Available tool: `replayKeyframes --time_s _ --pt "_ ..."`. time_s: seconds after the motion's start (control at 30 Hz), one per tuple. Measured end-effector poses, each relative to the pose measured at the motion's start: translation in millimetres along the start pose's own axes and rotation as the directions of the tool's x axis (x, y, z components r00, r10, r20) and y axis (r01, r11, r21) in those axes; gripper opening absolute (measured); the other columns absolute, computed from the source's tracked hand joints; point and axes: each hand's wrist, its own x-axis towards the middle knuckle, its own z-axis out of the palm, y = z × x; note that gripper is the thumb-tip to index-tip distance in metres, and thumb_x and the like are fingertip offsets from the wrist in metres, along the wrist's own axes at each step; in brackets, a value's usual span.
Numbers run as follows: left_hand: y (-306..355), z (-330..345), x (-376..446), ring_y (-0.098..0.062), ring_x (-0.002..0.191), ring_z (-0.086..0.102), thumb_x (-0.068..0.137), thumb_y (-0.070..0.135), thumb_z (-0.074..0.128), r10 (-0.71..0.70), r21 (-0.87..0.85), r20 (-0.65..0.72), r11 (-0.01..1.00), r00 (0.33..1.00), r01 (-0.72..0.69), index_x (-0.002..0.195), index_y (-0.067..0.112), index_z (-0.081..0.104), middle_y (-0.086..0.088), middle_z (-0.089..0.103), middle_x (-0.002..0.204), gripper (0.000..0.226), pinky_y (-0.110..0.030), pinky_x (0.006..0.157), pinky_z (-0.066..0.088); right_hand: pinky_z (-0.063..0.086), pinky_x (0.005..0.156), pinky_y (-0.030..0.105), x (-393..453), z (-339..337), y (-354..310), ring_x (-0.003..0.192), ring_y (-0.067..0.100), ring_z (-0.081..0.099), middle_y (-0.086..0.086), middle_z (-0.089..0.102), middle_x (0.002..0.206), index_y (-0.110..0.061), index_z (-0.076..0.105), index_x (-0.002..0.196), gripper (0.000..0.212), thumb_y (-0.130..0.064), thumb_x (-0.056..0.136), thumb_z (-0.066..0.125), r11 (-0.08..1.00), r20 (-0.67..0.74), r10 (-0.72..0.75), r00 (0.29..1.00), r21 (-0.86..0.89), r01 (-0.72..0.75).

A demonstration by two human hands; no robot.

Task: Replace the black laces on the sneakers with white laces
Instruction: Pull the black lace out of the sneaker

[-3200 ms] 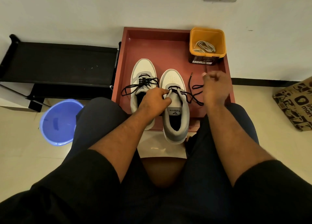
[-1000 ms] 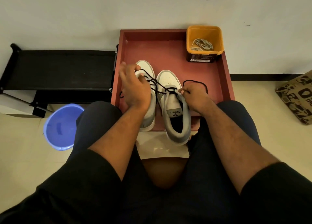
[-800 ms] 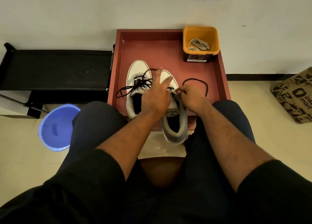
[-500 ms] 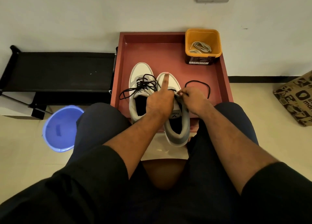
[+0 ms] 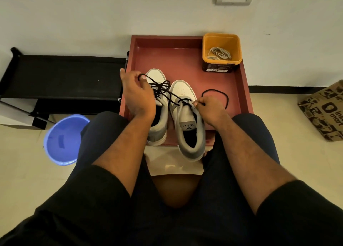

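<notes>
Two grey-and-white sneakers stand side by side in a red tray (image 5: 239,90). The right sneaker (image 5: 187,119) has its black lace (image 5: 163,90) mostly pulled out. My left hand (image 5: 137,95) has the lace hooked over a finger and draws it taut to the upper left, over the left sneaker (image 5: 157,77). My right hand (image 5: 209,108) pinches the other part of the lace at the right sneaker's eyelets; the free end loops on the tray (image 5: 215,92). White laces (image 5: 220,53) lie in an orange tub (image 5: 221,41) at the tray's back right.
A black low shelf (image 5: 65,75) stands left of the tray. A blue bucket (image 5: 63,140) sits on the floor by my left knee. A printed paper bag (image 5: 323,110) lies at the right. The wall runs right behind the tray.
My left hand has left the right sneaker's tongue and swung up and left, pulling the black lace out across the left sneaker. My right hand has stayed at the eyelets.
</notes>
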Motion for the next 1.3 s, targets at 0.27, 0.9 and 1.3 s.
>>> replayKeyframes --time_s 0.27,0.9,1.3 --pt "-3.0 30.2 -45.7 -0.026 0.112 0.060 0.098 0.021 0.046 0.177 0.294 0.776 0.748 0.606 -0.595 0.130 0.022 0.053 0.000 0.051 0.136 0.033 -0.043 0.085 0.052 0.048 0.061 0.022 -8.2 -2.8 -2.4 0.073 0.009 0.060 0.000 0.067 0.083 -0.013 0.072 0.101 0.017 -0.019 0.088 0.062 0.993 0.028 0.029 0.999 0.111 -0.032" --pt "1.4 8.5 -14.7 -0.019 0.061 0.059 0.094 0.023 0.057 0.042 0.009 0.144 0.999 0.989 -0.044 0.114 0.013 0.053 -0.002 0.061 0.074 0.023 -0.040 0.058 0.055 0.057 0.073 0.029 -6.3 -3.3 -2.9 0.083 0.013 0.067 0.001 0.071 0.093 -0.014 0.072 0.111 0.029 -0.017 0.084 0.062 0.987 0.007 0.096 0.995 0.127 -0.096" --pt "-8.2 13.1 -28.1 -0.021 0.088 0.064 0.083 0.030 0.068 -0.143 0.354 0.621 0.929 0.771 -0.113 0.106 0.021 0.065 0.002 0.065 0.093 0.025 -0.027 0.071 0.045 0.047 0.062 0.021 -7.9 -4.7 -3.7 0.084 0.012 0.064 -0.001 0.071 0.092 -0.016 0.075 0.103 0.024 -0.010 0.088 0.058 0.998 0.035 0.038 0.999 0.052 -0.040"
